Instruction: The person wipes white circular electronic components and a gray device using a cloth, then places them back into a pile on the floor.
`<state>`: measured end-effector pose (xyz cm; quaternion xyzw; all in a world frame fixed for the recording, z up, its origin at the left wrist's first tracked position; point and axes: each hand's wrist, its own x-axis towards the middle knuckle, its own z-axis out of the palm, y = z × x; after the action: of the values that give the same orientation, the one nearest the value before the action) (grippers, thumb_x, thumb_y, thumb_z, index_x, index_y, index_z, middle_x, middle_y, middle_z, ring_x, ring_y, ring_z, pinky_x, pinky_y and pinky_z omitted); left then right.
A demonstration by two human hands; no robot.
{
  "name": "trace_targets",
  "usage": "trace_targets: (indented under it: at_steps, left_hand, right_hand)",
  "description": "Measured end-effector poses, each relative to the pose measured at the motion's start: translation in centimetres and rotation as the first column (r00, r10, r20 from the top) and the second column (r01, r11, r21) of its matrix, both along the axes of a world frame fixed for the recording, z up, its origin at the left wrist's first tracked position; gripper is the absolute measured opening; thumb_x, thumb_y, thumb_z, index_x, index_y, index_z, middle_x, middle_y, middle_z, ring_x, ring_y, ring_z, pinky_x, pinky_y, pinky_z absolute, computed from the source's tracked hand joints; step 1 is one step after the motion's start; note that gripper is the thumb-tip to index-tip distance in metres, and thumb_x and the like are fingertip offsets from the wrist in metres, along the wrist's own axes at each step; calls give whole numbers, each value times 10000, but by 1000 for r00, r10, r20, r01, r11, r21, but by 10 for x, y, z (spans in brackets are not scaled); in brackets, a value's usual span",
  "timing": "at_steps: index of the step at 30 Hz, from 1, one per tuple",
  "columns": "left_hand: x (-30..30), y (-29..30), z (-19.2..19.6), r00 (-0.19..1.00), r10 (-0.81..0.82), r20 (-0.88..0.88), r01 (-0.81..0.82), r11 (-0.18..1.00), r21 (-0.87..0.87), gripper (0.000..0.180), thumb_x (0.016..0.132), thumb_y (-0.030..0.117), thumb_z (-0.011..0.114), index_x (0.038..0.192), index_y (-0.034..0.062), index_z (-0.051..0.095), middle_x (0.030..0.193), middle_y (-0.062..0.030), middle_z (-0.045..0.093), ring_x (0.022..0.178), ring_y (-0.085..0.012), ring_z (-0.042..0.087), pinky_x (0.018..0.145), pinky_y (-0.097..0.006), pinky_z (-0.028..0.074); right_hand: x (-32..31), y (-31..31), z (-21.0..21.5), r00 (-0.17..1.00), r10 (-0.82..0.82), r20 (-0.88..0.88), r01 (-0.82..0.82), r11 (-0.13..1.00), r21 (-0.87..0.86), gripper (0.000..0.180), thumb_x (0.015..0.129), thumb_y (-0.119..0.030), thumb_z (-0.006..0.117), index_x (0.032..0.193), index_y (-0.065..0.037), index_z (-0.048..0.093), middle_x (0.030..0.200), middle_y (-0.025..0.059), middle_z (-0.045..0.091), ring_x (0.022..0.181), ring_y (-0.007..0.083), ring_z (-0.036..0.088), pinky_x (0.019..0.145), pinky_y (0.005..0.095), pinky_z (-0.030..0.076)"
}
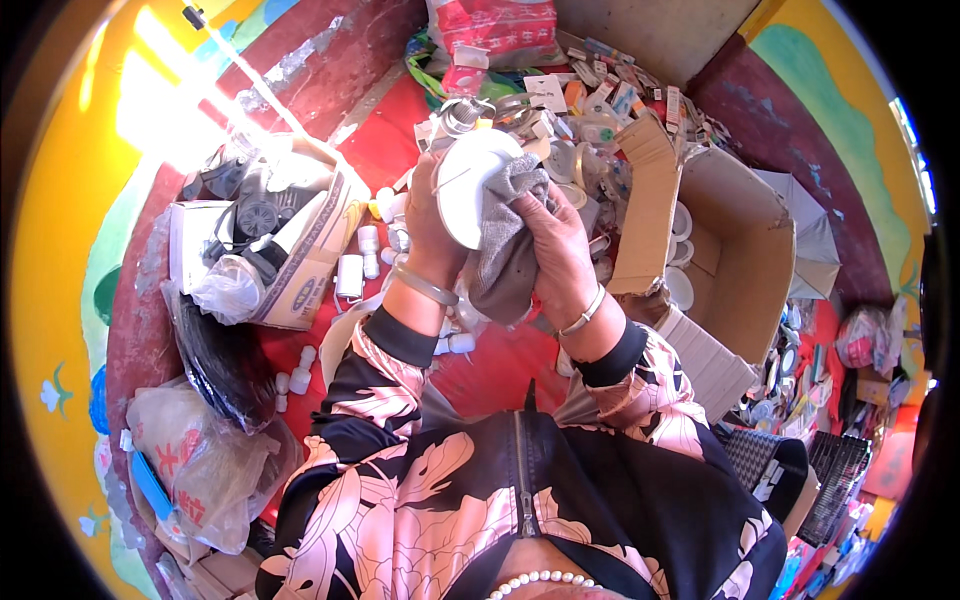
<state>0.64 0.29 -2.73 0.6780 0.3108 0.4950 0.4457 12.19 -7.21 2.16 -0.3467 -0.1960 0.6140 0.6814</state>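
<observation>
My left hand (428,235) grips a round white disc (462,195), smooth and shallow like a lamp cover, held up and tilted in front of me. In my right hand (565,250) is a grey cloth (505,265), bunched against the disc's right edge and hanging down below it. The fingers of my left hand are partly hidden behind the disc. A bracelet circles each wrist. Just left of my left hand, several white cylindrical pieces (350,277) lie on a red sheet (480,385).
An open cardboard box (715,225) on the right has round white pieces (680,290) inside. To the left stands a carton (315,245) of dark appliances, above a black plastic bag (220,350) and a pale plastic bag (200,460). Small packages (610,95) are heaped at the far side.
</observation>
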Motion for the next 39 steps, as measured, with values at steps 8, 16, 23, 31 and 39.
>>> trace_targets:
  at_steps: [8,16,23,31,39]
  left_hand:
    - [2,3,1,947,314,-63,-259,866,427,321,737,124,672,995,7,520,989,-131,608,859,-268,622,729,-331,494]
    - [-2,-9,28,896,94,-434,130,879,458,378,743,182,657,1071,22,558,1033,-140,591,930,-287,598,784,-352,488]
    - [-3,-14,36,895,55,-443,162,885,437,420,734,220,657,1110,55,568,1001,-121,593,933,-277,589,780,-345,483]
    - [6,-12,10,970,204,-129,-151,929,338,430,696,199,711,1075,56,567,981,-103,576,880,-258,599,711,-348,492]
    - [5,-6,29,684,26,729,340,873,-350,392,953,272,358,1094,-53,523,1013,-167,628,898,-223,631,769,-314,525]
  right_hand:
    - [9,-1,4,996,69,-59,-71,997,-26,213,880,-37,548,1087,-2,515,948,81,629,852,160,623,740,279,523]
    - [49,0,26,924,38,381,-68,995,66,419,746,31,651,1124,-40,485,943,77,598,850,145,591,752,260,485]
    - [51,4,24,920,58,387,-59,998,-10,456,696,56,684,1097,-35,487,926,75,593,829,148,588,743,261,483]
    - [36,9,12,983,36,180,-46,998,51,294,768,48,635,1027,-36,523,894,61,605,782,137,604,717,256,510]
    - [7,-1,-4,967,145,-209,-150,989,-5,294,834,27,568,1119,10,498,977,114,615,864,202,629,774,318,533]
